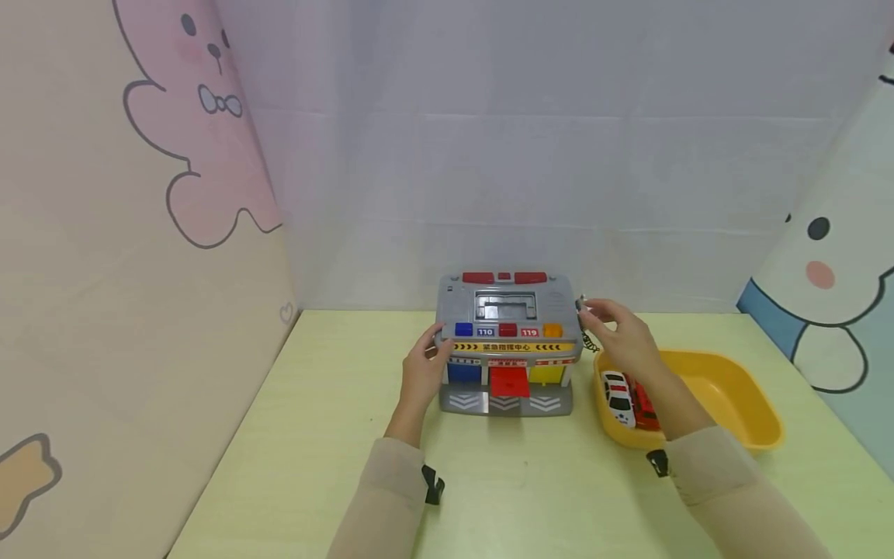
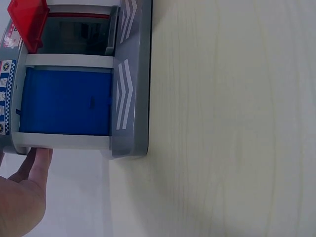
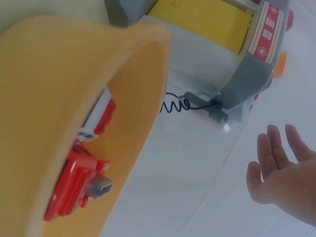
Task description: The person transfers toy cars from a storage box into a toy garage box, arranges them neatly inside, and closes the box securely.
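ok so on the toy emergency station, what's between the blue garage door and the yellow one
The red garage door, swung up and sticking out, lies between the blue door and the yellow door, as the head view shows.

The toy building (image 1: 508,341) in front of you looks to be smooth, faintly glossy plastic, while the tub (image 1: 757,392) beside it is smoother plastic with a soft sheen. Your table (image 1: 517,497) shows a smooth wood-grain surface, and your sleeves (image 1: 391,497) look like matt cloth.
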Available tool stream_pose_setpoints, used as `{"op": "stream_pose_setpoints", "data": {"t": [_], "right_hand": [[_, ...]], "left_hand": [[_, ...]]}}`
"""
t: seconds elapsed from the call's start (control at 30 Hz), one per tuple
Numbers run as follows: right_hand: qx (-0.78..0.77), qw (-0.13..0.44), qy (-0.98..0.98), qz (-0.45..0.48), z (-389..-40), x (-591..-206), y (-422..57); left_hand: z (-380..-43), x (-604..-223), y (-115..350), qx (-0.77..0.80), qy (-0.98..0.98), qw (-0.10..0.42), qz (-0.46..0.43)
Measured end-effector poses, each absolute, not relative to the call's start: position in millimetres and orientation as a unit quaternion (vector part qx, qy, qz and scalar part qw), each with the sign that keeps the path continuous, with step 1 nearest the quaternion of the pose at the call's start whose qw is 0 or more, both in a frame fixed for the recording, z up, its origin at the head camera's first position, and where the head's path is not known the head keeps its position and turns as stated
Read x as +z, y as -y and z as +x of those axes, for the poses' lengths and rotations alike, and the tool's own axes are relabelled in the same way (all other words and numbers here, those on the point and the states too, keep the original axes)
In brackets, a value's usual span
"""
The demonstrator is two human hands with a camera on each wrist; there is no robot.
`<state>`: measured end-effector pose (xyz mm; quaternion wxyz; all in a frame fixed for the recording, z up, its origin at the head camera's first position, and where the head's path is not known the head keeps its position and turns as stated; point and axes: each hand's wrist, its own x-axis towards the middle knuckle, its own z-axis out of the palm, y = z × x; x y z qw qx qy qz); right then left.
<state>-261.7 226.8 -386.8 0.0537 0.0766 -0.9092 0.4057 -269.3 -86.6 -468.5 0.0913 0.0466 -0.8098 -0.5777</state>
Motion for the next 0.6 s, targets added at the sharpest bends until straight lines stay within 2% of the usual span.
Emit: {"op": "stream_pose_setpoints", "data": {"t": [0.6], "right_hand": [[0.366,0.002,0.927,0.085,-250,-386,-268]], "left_hand": [[-271,-469,85,-0.577,0.810,0.085,0.055]]}}
